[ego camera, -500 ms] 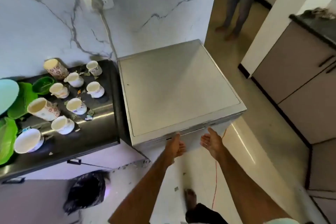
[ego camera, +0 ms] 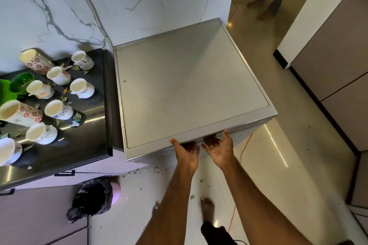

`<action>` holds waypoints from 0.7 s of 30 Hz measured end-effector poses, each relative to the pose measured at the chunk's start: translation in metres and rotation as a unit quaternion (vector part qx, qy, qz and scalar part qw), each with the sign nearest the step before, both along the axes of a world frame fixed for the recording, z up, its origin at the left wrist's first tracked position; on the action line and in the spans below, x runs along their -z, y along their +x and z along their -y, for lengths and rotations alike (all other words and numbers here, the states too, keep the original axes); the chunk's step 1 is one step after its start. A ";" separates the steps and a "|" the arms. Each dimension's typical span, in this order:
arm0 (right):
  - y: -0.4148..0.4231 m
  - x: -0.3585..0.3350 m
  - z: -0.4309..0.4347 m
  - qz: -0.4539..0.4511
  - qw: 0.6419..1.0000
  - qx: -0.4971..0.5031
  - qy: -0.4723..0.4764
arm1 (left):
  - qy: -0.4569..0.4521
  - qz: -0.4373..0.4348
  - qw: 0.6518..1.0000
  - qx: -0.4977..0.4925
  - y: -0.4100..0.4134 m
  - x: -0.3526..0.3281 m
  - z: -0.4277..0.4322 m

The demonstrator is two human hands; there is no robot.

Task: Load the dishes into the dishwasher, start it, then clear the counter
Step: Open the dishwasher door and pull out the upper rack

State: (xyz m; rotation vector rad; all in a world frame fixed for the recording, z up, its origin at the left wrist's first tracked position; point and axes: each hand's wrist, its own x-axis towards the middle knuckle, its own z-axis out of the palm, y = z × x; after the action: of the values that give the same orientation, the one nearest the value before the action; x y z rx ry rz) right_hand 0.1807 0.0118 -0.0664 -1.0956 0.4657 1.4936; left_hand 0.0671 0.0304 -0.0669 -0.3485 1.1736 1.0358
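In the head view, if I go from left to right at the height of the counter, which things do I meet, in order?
Green bowl → cup with orange stain → cup with blue print → dishwasher → shiny floor → grey-brown cabinet.

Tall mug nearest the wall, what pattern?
The tall mug is cream with red flowers; the head view shows it best.

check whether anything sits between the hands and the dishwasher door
Nothing visible does. The left hand and right hand are at the front top edge of the dishwasher, palms up, with their fingers hooked under it.
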 end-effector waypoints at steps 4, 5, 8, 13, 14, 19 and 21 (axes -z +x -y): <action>-0.007 0.014 0.004 -0.032 0.998 0.043 0.045 | 0.030 0.014 0.998 -0.052 0.009 0.009 0.005; -0.007 0.016 0.006 -0.038 0.997 0.043 0.050 | 0.039 0.020 0.997 -0.057 0.008 0.011 0.008; -0.006 0.019 0.008 -0.040 0.997 0.039 0.060 | 0.049 0.028 0.997 -0.059 0.007 0.012 0.010; -0.007 0.022 0.010 -0.014 0.997 0.028 0.068 | 0.076 -0.003 0.997 -0.016 0.008 0.003 0.015; -0.006 0.024 0.010 -0.011 0.997 0.023 0.071 | 0.084 -0.012 0.996 0.007 0.008 0.004 0.016; -0.004 0.034 0.010 -0.005 0.997 0.009 0.078 | 0.100 -0.039 0.992 0.071 0.004 0.010 0.019; -0.007 0.034 0.011 0.004 0.997 0.012 0.077 | 0.101 -0.058 0.990 0.081 0.003 0.011 0.020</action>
State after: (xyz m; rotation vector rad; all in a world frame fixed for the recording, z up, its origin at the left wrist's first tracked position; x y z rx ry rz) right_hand 0.1738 0.0008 -0.1004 -0.9713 0.3510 1.4794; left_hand 0.0704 0.0103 -0.0781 -0.0323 1.1690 1.0311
